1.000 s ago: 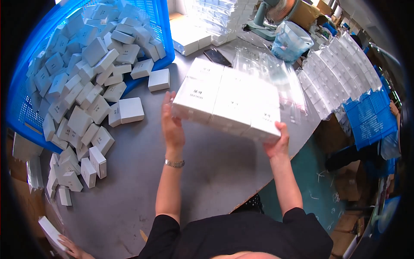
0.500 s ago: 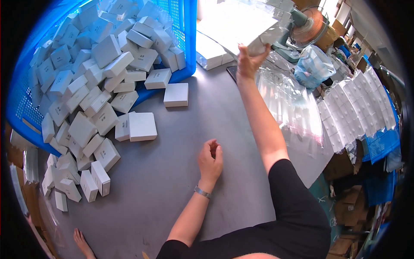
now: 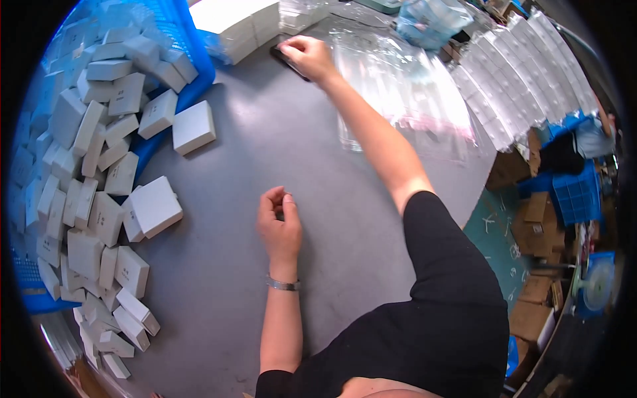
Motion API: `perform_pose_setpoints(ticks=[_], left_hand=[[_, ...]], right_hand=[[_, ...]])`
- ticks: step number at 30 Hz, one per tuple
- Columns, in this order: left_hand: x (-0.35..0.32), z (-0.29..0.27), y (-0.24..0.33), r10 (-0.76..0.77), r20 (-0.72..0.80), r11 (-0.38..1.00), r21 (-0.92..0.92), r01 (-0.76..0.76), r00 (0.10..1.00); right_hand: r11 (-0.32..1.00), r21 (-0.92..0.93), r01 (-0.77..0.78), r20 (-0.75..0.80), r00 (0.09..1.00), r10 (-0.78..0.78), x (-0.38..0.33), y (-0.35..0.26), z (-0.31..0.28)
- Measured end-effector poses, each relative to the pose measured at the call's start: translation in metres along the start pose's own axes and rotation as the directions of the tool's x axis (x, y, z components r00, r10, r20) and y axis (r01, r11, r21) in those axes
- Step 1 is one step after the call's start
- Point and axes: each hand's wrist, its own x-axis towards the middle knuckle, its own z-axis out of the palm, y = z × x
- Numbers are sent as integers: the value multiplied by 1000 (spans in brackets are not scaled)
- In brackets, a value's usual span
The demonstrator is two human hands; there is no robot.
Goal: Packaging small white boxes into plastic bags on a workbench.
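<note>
My left hand [image 3: 279, 224] hovers over or rests on the grey table [image 3: 225, 285]. Its fingers curl loosely, with a gap between thumb and forefinger and nothing seen in it. My right hand [image 3: 309, 58] reaches to the far side, over a dark flat phone-like object [image 3: 290, 64]. Its fingers are bent in toward the thumb; whatever they may hold is hidden. Beside that hand lie clear plastic bags [image 3: 398, 93] in a flat pile. Left of my left hand, a small white box [image 3: 158, 207] leans on another. One more white box [image 3: 194, 128] lies farther back.
A blue crate [image 3: 202, 60] tipped at the left spills many white boxes [image 3: 86, 255] onto the table. A white stack [image 3: 242, 26] stands at the back. To the right are white moulded trays [image 3: 524, 73], a bag-lined bin [image 3: 434, 23] and cardboard boxes [image 3: 534, 225].
My right hand has come away from the white stack down to the dark flat object. The view has shifted, so the crate and boxes sit farther left. My left hand keeps its loose curl.
</note>
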Motion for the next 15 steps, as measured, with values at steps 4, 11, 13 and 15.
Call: perform_pose_setpoints(ticks=[4,11,13,15], left_hand=[[0,17,11,38,16,996,82,-39,999],[-6,6,8,53,3,993,109,-53,999],[-5,5,-4,74,-13,994,84,-73,997],[-5,9,-6,88,-26,995,50,-87,996]], right_hand=[[643,-762,-73,-146,987,-61,-92,25,-185],[587,-768,-256,-152,963,221,-118,71,-250],[587,-723,-364,-115,902,417,-106,68,-252],[573,-722,-388,-115,884,453,-94,64,-262]])
